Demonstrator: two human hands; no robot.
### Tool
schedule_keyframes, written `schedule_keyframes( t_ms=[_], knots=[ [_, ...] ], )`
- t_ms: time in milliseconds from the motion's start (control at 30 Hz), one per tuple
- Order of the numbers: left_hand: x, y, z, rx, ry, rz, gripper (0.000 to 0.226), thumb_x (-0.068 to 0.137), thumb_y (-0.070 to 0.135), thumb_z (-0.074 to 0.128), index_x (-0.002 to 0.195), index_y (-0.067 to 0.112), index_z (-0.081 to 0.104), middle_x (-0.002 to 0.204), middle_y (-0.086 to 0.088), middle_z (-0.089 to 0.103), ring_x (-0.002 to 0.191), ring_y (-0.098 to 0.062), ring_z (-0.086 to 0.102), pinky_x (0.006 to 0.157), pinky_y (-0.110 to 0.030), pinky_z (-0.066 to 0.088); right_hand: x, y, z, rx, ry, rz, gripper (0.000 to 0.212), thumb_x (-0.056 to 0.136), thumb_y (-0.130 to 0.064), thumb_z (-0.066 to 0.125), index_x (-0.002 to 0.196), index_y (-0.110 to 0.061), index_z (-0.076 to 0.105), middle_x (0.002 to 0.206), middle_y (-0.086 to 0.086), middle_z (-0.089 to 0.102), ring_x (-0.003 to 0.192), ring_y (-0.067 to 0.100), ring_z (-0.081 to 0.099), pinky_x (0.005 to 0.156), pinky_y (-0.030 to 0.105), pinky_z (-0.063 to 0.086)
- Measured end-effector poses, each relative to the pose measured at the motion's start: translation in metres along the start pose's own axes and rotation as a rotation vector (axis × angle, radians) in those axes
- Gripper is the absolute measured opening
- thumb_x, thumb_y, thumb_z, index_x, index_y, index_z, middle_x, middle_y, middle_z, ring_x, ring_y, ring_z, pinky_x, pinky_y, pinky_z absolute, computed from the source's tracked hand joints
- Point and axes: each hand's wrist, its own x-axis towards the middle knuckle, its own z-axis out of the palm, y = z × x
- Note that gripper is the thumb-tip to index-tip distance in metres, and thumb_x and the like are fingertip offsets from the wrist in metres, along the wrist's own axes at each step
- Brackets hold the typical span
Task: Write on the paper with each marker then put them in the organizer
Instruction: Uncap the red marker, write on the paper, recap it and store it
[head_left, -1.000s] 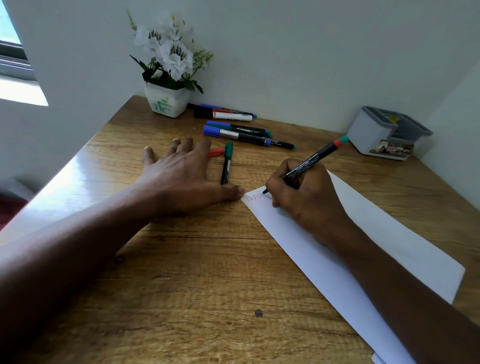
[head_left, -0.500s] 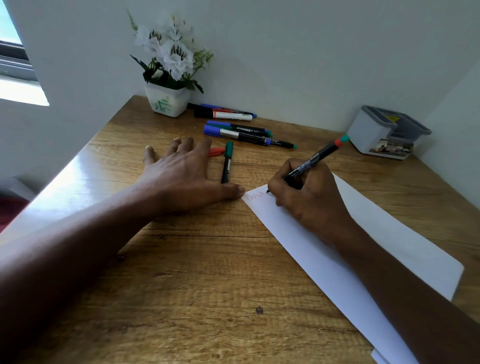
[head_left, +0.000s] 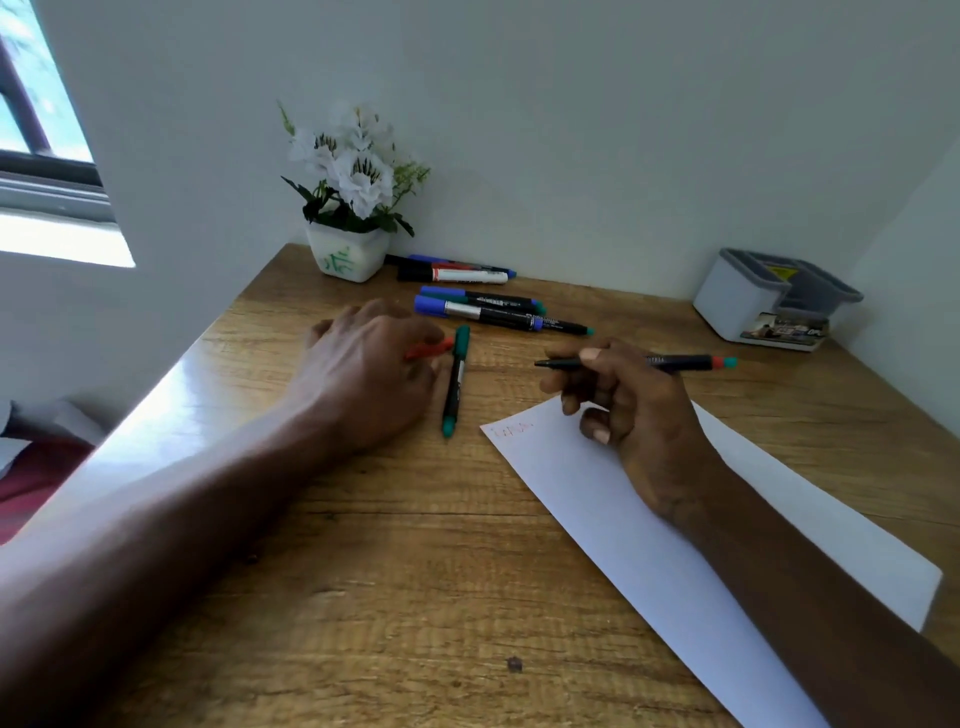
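Right hand (head_left: 639, 415) lifted marker (head_left: 675, 362) off paper's (head_left: 649, 545) illegible scribble.

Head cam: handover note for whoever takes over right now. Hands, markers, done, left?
Left hand: fingers curled on the red cap.
Right hand: holds the uncapped marker, tip off the paper.
Done: one red scribble at the paper's corner.
Left: cap this marker, put it in the organizer, where none shows yet; then the green marker and the group by the wall.

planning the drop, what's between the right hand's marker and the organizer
Only bare table separates the held marker from the organizer, seen in the head view.
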Motion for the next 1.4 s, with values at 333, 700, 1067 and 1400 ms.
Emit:
schedule_keyframes(
  t_ms=[333, 700, 1067, 1400],
  knots=[
    [0.008, 0.001, 0.006, 0.047, 0.157, -0.025, 0.025, 0.093, 0.039, 0.065, 0.119, 0.039, 0.066, 0.110, 0.013, 0.068, 0.104, -0.013, 0.061, 0.090, -0.041, 0.044, 0.001, -0.007, -0.004, 0.093, -0.028, 0.073, 0.017, 0.098, -0.007, 0.051, 0.093, -0.010, 0.067, 0.078, 0.011, 0.074, 0.064, 0.015, 0.060, 0.048, 0.022, 0.040],
    [-0.006, 0.009, -0.014, -0.844, -0.099, 0.186, 0.019, 0.093, 0.010, 0.067, 0.097, 0.023, 0.080, 0.098, -0.001, 0.075, 0.083, -0.021, 0.065, 0.074, -0.037, 0.054, 0.000, -0.016, -0.011, 0.265, -0.058, 0.137, 0.008, 0.076, -0.016, 0.063, 0.075, -0.013, 0.070, 0.069, 0.010, 0.068, 0.059, 0.017, 0.055, 0.049, 0.022, 0.044],
    [-0.012, 0.016, -0.007, -0.803, -0.121, 0.237, 0.015, 0.095, 0.022, 0.067, 0.104, 0.028, 0.077, 0.095, -0.006, 0.071, 0.090, -0.032, 0.064, 0.079, -0.057, 0.054, 0.001, -0.012, -0.010, 0.166, -0.127, 0.074, 0.016, 0.078, -0.021, 0.063, 0.088, -0.010, 0.065, 0.073, 0.010, 0.071, 0.060, 0.014, 0.060, 0.050, 0.021, 0.045],
    [-0.015, 0.022, -0.003, -0.912, -0.171, 0.237, 0.017, 0.092, 0.018, 0.069, 0.108, 0.021, 0.077, 0.083, -0.001, 0.071, 0.075, -0.014, 0.064, 0.067, -0.027, 0.053, -0.002, -0.010, -0.004, 0.074, -0.221, -0.044, 0.012, 0.087, -0.020, 0.074, 0.077, -0.020, 0.069, 0.076, 0.013, 0.073, 0.060, 0.017, 0.059, 0.052, 0.026, 0.040]
  ],
)
